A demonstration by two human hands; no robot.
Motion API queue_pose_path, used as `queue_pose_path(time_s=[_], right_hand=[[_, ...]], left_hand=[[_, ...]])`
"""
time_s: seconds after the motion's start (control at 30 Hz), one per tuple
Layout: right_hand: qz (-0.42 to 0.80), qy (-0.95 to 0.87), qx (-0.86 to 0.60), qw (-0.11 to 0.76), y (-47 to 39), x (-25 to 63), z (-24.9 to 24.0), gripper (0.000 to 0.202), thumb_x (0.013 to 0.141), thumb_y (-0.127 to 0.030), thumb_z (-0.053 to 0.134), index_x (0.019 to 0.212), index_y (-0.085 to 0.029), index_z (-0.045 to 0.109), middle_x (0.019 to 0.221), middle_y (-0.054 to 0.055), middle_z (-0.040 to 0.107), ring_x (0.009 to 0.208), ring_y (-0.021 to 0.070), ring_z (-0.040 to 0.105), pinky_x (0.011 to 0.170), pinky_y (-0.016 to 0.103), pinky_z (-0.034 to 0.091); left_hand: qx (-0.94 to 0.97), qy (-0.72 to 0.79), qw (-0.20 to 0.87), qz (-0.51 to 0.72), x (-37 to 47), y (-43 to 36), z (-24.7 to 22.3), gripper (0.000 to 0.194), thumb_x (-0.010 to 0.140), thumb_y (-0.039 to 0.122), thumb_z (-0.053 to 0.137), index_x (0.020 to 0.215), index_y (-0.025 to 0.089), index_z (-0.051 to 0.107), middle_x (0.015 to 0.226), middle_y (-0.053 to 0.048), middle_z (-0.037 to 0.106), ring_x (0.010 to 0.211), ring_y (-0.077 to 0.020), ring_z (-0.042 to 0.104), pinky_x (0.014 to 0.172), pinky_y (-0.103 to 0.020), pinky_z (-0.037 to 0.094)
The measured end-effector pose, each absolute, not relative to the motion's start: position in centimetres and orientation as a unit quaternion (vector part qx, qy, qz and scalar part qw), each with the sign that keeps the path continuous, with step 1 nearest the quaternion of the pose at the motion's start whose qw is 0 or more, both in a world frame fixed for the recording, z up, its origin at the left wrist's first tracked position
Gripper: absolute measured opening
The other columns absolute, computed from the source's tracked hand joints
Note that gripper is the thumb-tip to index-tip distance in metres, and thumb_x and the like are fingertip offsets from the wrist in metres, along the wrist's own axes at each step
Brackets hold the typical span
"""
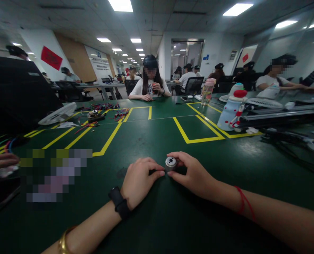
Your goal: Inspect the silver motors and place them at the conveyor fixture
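A small silver metal cylinder (171, 162) with dark holes in its top stands upright on the green table (146, 141). My right hand (190, 171) has its fingers and thumb around the cylinder from the right. Just left of it is my left hand (141, 178), thumb and index finger brought close together beside the cylinder. Whatever lies between those left fingertips, if anything, is too small to make out. The cylinder's lower right side is hidden by my right fingers.
Wires and a small motor-like part (94, 113) lie at the back left near a white fan. A blue bottle (227, 113) and a pink bottle (208, 91) stand at the right. Another person's hand (1, 161) is at the left edge; a person sits opposite.
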State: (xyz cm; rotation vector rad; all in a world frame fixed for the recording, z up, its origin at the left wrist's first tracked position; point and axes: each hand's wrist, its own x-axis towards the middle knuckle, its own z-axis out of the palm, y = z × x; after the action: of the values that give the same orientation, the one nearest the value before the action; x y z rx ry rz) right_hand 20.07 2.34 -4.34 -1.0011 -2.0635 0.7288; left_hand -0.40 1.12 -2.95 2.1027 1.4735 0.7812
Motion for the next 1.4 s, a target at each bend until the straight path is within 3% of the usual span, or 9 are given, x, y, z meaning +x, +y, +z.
queue_pose_path(time_s=[0.33, 0.57, 0.73, 0.83, 0.93, 1.0, 1.13, 1.3, 1.4], right_hand=[[0.299, -0.764, -0.435, 0.371, 3.0, 21.8, -2.8, 0.048, 0.077, -0.033, 0.063, 0.122, -0.019, 0.051, 0.112, 0.007, 0.061, 0.093, 0.0141, 0.060, 0.083, 0.030, 0.051], [0.029, -0.656, -0.691, 0.303, 6.2, 35.6, -1.4, 0.055, 0.078, -0.045, 0.057, 0.125, -0.017, 0.049, 0.109, 0.012, 0.061, 0.086, 0.0182, 0.060, 0.074, 0.030, 0.048], [-0.047, -0.549, -0.796, 0.252, 6.6, 44.5, -2.2, 0.057, 0.073, -0.045, 0.058, 0.118, -0.010, 0.050, 0.104, 0.021, 0.059, 0.085, 0.0272, 0.060, 0.071, 0.039, 0.045], [-0.095, -0.511, -0.818, 0.245, 6.3, 44.8, -2.3, 0.066, 0.070, -0.049, 0.061, 0.122, -0.009, 0.049, 0.114, 0.025, 0.055, 0.103, 0.0372, 0.054, 0.078, 0.048, 0.043], [-0.196, -0.575, -0.754, 0.249, 5.6, 40.1, -2.0, 0.076, 0.071, -0.052, 0.061, 0.132, -0.010, 0.044, 0.135, 0.025, 0.041, 0.125, 0.0437, 0.033, 0.095, 0.059, 0.029], [-0.142, -0.721, -0.637, 0.234, 5.0, 34.8, -2.0, 0.061, 0.078, -0.051, 0.055, 0.127, -0.014, 0.052, 0.130, 0.018, 0.049, 0.121, 0.0350, 0.041, 0.098, 0.053, 0.031], [0.173, -0.863, -0.431, 0.198, 4.2, 23.4, -2.8, 0.048, 0.081, -0.052, 0.057, 0.120, -0.024, 0.060, 0.115, 0.007, 0.059, 0.101, 0.0183, 0.054, 0.088, 0.034, 0.043], [0.215, -0.875, -0.380, 0.211, 4.3, 18.5, -3.0, 0.023, 0.086, -0.038, 0.055, 0.090, -0.022, 0.070, 0.093, 0.004, 0.064, 0.089, 0.0137, 0.055, 0.082, 0.030, 0.043], [0.191, -0.836, -0.447, 0.256, 4.4, 22.2, -1.3, 0.029, 0.090, -0.039, 0.047, 0.098, -0.020, 0.067, 0.096, 0.005, 0.064, 0.085, 0.0140, 0.057, 0.077, 0.029, 0.044]], left_hand=[[0.724, 0.550, 0.247, 0.334, -1.5, 0.8, -2.2, 0.028, 0.085, 0.038, 0.058, 0.108, 0.027, 0.069, 0.101, -0.004, 0.067, 0.084, -0.0215, 0.060, 0.076, -0.034, 0.046], [0.614, 0.591, 0.291, 0.435, -7.8, 0.7, -1.5, 0.031, 0.086, 0.045, 0.054, 0.106, 0.022, 0.060, 0.085, -0.001, 0.062, 0.071, -0.0173, 0.058, 0.063, -0.029, 0.047], [0.564, 0.587, 0.333, 0.476, -9.9, 0.8, -3.5, 0.026, 0.086, 0.044, 0.055, 0.098, 0.020, 0.054, 0.077, 0.002, 0.058, 0.061, -0.0135, 0.053, 0.054, -0.026, 0.044], [0.545, 0.585, 0.351, 0.488, -10.0, 1.0, -4.1, 0.025, 0.086, 0.043, 0.056, 0.096, 0.020, 0.053, 0.076, 0.002, 0.057, 0.060, -0.0125, 0.052, 0.053, -0.024, 0.043], [0.531, 0.583, 0.364, 0.496, -10.0, 1.1, -4.1, 0.023, 0.085, 0.041, 0.057, 0.095, 0.020, 0.054, 0.075, 0.002, 0.057, 0.059, -0.0116, 0.051, 0.052, -0.023, 0.042], [0.522, 0.581, 0.371, 0.503, -10.0, 1.1, -4.1, 0.024, 0.085, 0.041, 0.058, 0.095, 0.020, 0.054, 0.074, 0.003, 0.057, 0.058, -0.0112, 0.050, 0.051, -0.023, 0.042], [0.507, 0.575, 0.383, 0.516, -10.2, 1.2, -4.3, 0.024, 0.083, 0.039, 0.060, 0.096, 0.020, 0.054, 0.073, 0.003, 0.056, 0.058, -0.0106, 0.050, 0.051, -0.022, 0.041], [0.494, 0.570, 0.393, 0.526, -10.2, 1.1, -4.3, 0.025, 0.081, 0.039, 0.062, 0.096, 0.020, 0.056, 0.072, 0.004, 0.057, 0.057, -0.0103, 0.050, 0.051, -0.022, 0.041], [0.488, 0.568, 0.400, 0.529, -10.0, 1.0, -4.1, 0.026, 0.079, 0.039, 0.063, 0.095, 0.020, 0.057, 0.071, 0.004, 0.057, 0.055, -0.0105, 0.050, 0.051, -0.023, 0.041]])
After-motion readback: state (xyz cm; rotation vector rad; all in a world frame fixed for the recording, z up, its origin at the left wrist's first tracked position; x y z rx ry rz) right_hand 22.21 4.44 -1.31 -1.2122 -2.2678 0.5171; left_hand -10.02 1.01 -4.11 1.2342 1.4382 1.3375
